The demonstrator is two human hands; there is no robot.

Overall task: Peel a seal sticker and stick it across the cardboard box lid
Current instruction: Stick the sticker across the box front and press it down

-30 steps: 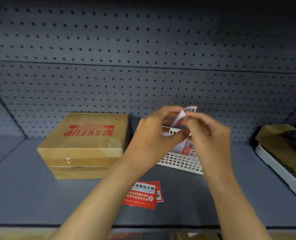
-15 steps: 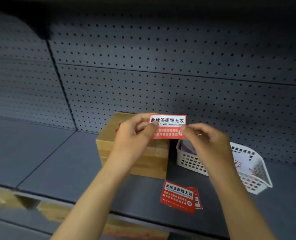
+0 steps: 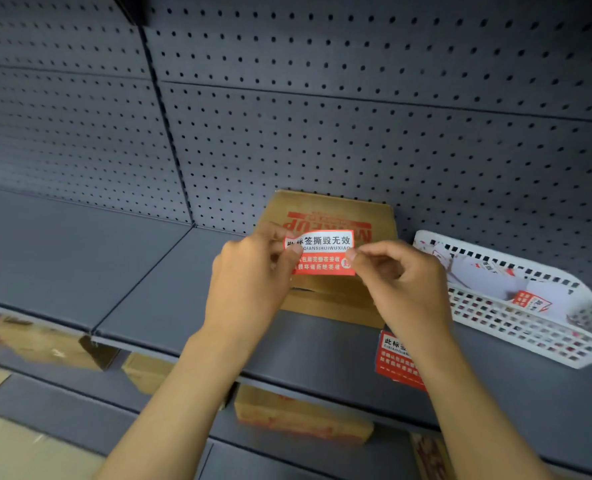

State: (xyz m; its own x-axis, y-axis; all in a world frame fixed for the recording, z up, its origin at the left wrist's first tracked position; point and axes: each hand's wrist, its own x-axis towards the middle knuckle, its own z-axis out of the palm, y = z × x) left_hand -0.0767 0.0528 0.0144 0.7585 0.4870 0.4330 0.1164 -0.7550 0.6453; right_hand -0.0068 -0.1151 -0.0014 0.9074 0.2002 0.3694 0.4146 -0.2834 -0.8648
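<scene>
A flat cardboard box (image 3: pixel 332 209) with red print on its lid sits on the grey shelf against the pegboard. Both hands hold a red and white seal sticker (image 3: pixel 322 252) stretched flat over the front part of the lid. My left hand (image 3: pixel 253 278) pinches its left edge between thumb and fingers. My right hand (image 3: pixel 402 282) pinches its right edge. Whether the sticker touches the box I cannot tell. The box's front wall shows below the sticker, partly hidden by my hands.
A white perforated basket (image 3: pixel 530 327) with sticker sheets and backing papers stands right of the box. More red stickers (image 3: pixel 396 362) lie on the shelf (image 3: pixel 114 265) under my right wrist. Cardboard boxes (image 3: pixel 301 417) sit on the lower shelf.
A second ago both hands were peeling the sticker near the basket. They have carried it, now flat and stretched between them, left and down over the box lid. The camera swung left.
</scene>
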